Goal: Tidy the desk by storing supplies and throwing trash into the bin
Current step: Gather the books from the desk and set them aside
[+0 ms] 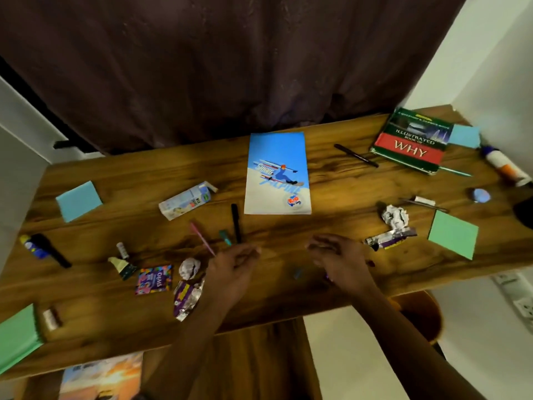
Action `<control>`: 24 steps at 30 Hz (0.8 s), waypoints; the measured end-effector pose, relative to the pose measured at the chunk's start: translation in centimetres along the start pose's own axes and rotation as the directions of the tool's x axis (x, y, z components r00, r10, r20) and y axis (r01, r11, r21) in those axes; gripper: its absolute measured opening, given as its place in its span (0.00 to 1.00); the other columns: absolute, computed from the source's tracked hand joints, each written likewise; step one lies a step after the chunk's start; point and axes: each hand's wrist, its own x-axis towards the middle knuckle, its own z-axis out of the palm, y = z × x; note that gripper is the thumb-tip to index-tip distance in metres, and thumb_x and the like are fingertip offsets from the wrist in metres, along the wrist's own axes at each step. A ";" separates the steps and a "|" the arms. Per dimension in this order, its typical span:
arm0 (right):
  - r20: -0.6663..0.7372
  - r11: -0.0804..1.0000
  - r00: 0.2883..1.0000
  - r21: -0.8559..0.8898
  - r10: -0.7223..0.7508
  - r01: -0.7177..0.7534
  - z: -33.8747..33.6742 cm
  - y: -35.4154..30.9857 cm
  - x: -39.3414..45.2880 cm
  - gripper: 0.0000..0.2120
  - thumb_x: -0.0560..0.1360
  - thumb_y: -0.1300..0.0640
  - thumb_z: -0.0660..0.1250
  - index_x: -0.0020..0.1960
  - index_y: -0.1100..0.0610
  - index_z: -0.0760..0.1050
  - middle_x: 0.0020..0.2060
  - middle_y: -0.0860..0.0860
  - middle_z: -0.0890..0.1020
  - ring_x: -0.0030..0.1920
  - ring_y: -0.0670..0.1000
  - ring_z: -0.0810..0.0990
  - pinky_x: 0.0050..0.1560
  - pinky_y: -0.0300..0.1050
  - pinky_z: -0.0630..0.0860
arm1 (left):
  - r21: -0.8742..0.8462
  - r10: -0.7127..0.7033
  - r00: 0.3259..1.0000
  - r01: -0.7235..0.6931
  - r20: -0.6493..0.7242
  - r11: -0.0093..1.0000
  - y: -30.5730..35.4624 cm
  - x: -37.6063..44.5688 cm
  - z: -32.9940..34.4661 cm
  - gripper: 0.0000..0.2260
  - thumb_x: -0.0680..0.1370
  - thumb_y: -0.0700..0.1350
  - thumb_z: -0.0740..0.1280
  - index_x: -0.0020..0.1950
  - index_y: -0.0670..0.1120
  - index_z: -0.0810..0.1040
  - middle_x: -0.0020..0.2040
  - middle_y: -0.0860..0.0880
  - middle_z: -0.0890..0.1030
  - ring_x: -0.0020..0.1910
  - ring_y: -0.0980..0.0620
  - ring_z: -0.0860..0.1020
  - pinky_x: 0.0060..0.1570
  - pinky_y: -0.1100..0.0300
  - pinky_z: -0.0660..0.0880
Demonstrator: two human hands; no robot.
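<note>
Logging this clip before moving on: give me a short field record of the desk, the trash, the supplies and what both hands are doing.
surface: wooden desk, cluttered
trash: crumpled white paper ball; purple foil wrapper; small milk carton lying on its side
supplies: black pen; pink pen; green sticky-note pad
books: blue ski-cover notebook; red and green hardback book
left hand: over near edge, fingers loosely curled, grips nothing visible
right hand: same, blurred

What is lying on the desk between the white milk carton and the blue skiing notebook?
In the head view, a black pen lies between the white milk carton and the blue skiing notebook, nearer the front edge.
</note>
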 end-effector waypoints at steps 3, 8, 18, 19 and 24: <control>0.005 1.000 1.000 0.002 -0.005 0.005 -0.6 -0.7 3.1 0.12 0.73 0.60 0.76 0.55 0.54 0.82 0.45 0.47 0.88 0.51 0.45 0.86 0.62 0.49 0.79 | 0.018 0.005 0.998 -0.004 -0.055 1.000 1.1 2.8 1.9 0.10 0.80 0.50 0.70 0.60 0.50 0.85 0.53 0.57 0.85 0.50 0.56 0.83 0.46 0.66 0.77; -0.043 0.996 0.999 -0.083 -0.011 0.008 -0.4 -1.8 7.3 0.16 0.72 0.53 0.78 0.58 0.50 0.80 0.52 0.46 0.85 0.56 0.48 0.83 0.56 0.45 0.80 | -0.026 -0.070 0.994 0.068 -0.088 0.997 2.3 6.9 4.3 0.15 0.80 0.49 0.71 0.66 0.48 0.82 0.61 0.51 0.84 0.60 0.55 0.82 0.54 0.63 0.78; 0.009 0.985 1.000 -0.171 0.008 -0.007 -0.3 -4.3 12.3 0.15 0.76 0.55 0.73 0.62 0.56 0.80 0.57 0.50 0.84 0.52 0.47 0.83 0.50 0.45 0.82 | 0.340 -0.010 0.975 0.087 -0.222 0.937 5.1 13.9 6.1 0.25 0.81 0.48 0.70 0.75 0.40 0.71 0.70 0.41 0.78 0.68 0.41 0.77 0.63 0.52 0.75; 0.023 0.984 1.000 -0.177 0.016 -0.012 -0.3 -4.3 12.6 0.15 0.76 0.54 0.73 0.62 0.56 0.80 0.57 0.50 0.85 0.53 0.48 0.84 0.51 0.45 0.82 | 0.359 -0.024 0.975 0.105 -0.222 0.927 5.3 14.7 6.2 0.24 0.81 0.49 0.70 0.74 0.40 0.71 0.69 0.41 0.78 0.67 0.41 0.77 0.63 0.51 0.76; 0.000 0.989 0.996 -0.116 0.094 -0.093 -0.3 -4.3 13.6 0.18 0.75 0.52 0.73 0.63 0.55 0.78 0.56 0.51 0.84 0.53 0.49 0.83 0.45 0.44 0.82 | 0.367 -0.134 0.975 0.191 -0.175 0.910 5.0 16.3 7.0 0.26 0.80 0.51 0.70 0.74 0.44 0.68 0.70 0.42 0.76 0.69 0.41 0.75 0.64 0.50 0.75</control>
